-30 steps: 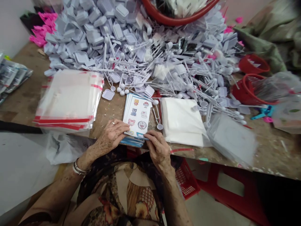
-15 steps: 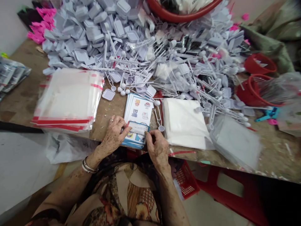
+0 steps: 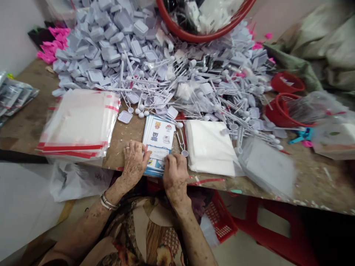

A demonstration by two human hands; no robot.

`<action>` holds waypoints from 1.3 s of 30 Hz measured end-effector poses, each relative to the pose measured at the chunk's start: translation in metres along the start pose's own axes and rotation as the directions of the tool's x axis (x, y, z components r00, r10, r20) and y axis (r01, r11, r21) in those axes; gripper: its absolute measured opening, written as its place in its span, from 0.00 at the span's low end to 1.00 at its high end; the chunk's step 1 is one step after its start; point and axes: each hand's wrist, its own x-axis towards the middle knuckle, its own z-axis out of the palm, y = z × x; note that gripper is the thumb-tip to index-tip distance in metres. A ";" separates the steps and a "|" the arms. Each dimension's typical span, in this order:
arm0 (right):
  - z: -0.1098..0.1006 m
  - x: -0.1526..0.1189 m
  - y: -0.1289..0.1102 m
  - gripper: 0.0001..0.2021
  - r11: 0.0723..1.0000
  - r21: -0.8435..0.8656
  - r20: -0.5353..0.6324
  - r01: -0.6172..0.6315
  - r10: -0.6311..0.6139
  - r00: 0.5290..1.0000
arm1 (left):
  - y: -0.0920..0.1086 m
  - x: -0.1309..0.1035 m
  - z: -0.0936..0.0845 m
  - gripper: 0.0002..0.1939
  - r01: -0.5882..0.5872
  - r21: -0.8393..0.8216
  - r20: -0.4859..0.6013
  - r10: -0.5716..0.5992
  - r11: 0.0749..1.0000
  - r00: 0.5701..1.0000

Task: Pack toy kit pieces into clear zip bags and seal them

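Note:
A stack of printed cards [image 3: 161,137] with cartoon animal figures and blue edges lies near the table's front edge. Across its lower part rests a smaller blue-bordered card [image 3: 158,152]. My left hand [image 3: 134,159] sits at the stack's left side, thumb and forefinger closed at the small card's left end. On the opposite side, my right hand [image 3: 175,175] has its fingers curled over the small card's right end, which they hide. Just right of the stack lie white plastic scoops [image 3: 183,144].
Clear red-striped bags [image 3: 80,122] lie left, white sheets [image 3: 209,147] and clear bags [image 3: 267,166] right. A heap of pale plastic trays and scoops [image 3: 155,66] covers the back, beside a red basket [image 3: 205,37]. Smaller red baskets [image 3: 280,111] stand at right.
My right hand has turned knuckles-up and curled farther over the small card's right end. The left hand keeps its place by the stack. The whole view has shifted slightly.

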 end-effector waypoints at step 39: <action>-0.083 0.016 0.150 0.13 0.959 -0.234 -0.057 0.159 -0.176 0.983 | 0.020 -0.012 0.003 0.24 -0.539 0.214 0.075 0.536 0.815 0.841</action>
